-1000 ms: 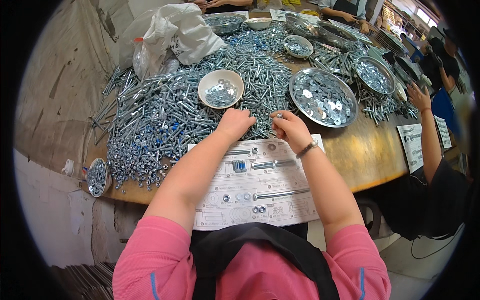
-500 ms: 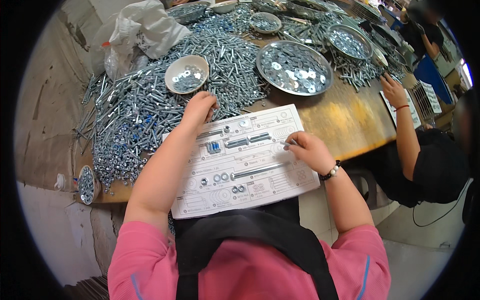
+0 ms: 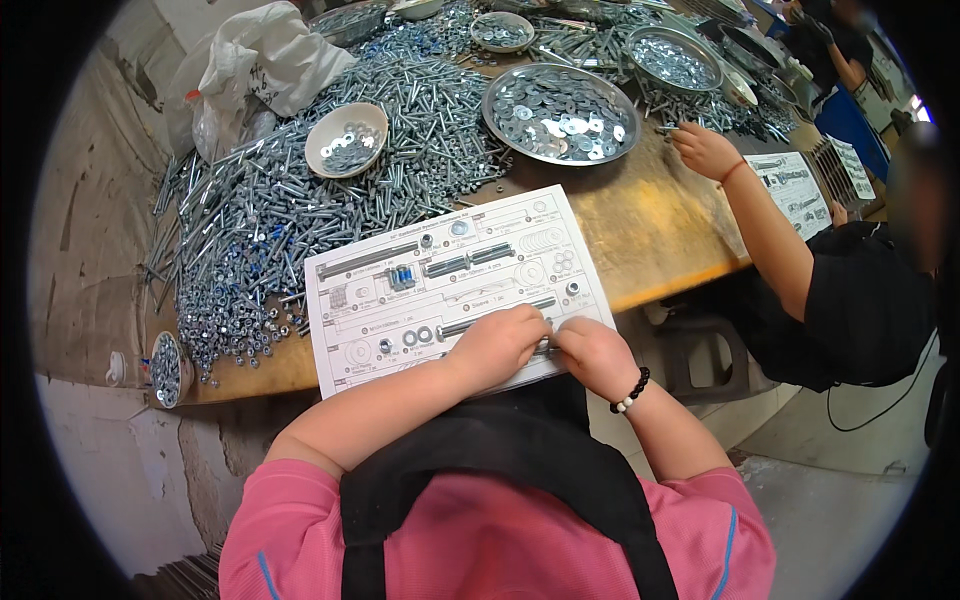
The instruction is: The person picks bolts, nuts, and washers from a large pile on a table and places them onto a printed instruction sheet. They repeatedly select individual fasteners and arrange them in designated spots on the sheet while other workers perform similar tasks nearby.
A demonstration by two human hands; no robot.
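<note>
Left hand [image 3: 503, 347] and right hand [image 3: 597, 358] curl close together, grasp unclear, over a flat printed sheet [image 3: 556, 226] bearing shiny metal bolts [image 3: 468, 262]; behind, a jagged bolt heap [image 3: 425, 110] on wooden tabletop [image 3: 655, 240].

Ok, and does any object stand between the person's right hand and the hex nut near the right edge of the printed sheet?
Nothing visible does: only the printed sheet shows between the right hand and the hex nut. The long bolt ends left of the nut, not in between.

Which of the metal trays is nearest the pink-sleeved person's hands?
The broad round tray heaped with washers, just beyond the printed sheet; the other metal trays sit farther back.
</note>
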